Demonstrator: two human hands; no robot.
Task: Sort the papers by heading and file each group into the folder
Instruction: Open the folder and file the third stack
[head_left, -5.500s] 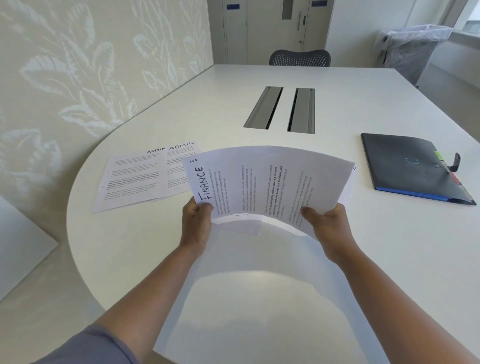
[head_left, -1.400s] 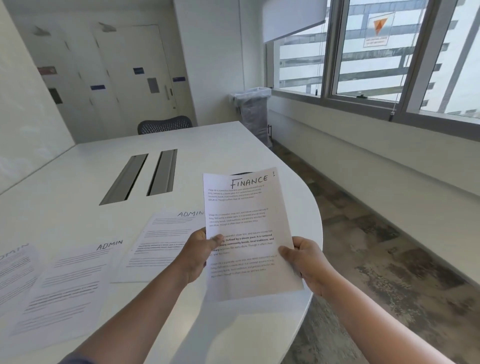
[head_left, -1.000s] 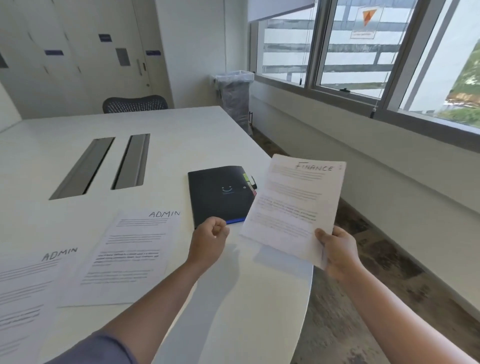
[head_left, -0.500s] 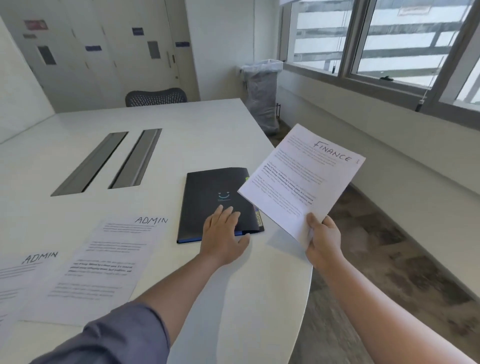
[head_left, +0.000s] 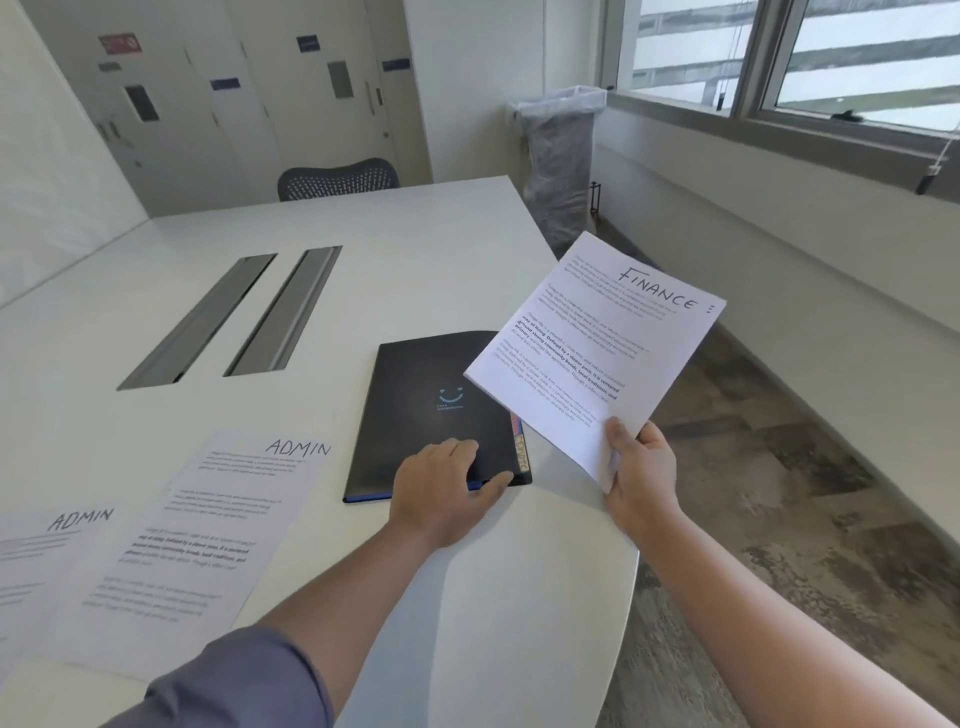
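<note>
Sorting apparently done: FINANCE sheets (head_left: 597, 358) pinched in right hand (head_left: 641, 467), two ADMIN sheets (head_left: 208, 530) flat on tabletop (head_left: 415, 260), well left of fingers. Left hand (head_left: 441, 488) gripping near edge of closed folder (head_left: 436, 405) (thumb at its corner). Filing not yet begun.

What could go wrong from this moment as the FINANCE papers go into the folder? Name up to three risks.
1. The right hand pinches the FINANCE papers by one corner only; sheets could slip or fan out.
2. The folder lies near the table edge; opening it one-handed with the left hand might push it off.
3. ADMIN sheets lie loose nearby and could get mixed in.
</note>
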